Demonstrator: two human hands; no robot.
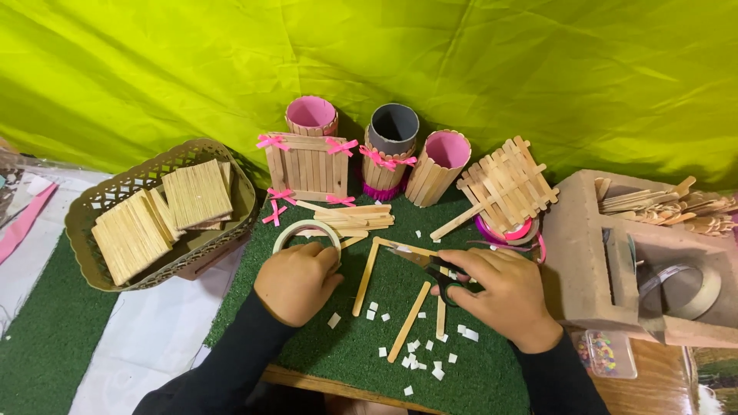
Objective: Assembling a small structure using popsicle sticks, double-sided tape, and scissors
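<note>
- The left hand (296, 280) is curled shut on a roll of white tape (306, 230), and it sits on the green mat (323, 346)
- The right hand (503, 292) is closed round a pair of black scissors (440, 273), with the blades pointing toward the tape roll
- Flat wooden sticks (409, 321) lie loose on the mat between and just below the two hands, some touching to make a corner
- Lots of little white tape bits (415, 360) are scattered on the mat near the sticks
- Behind the hands stand three stick-covered cups (393, 150) with pink bows, a small stick fence (306, 165) and a crossed stick panel (507, 184)
- A lacy basket (92, 230) on the left holds stacks of stick squares
- A brown box (584, 253) on the right has more sticks on top
- The scissors are close to the fingers of the other hand, so a snip could nick them
- A sleeve could bump the loose sticks and push the corner out of shape
- The tiny tape bits could stick to the mat or a sleeve and get lost
</note>
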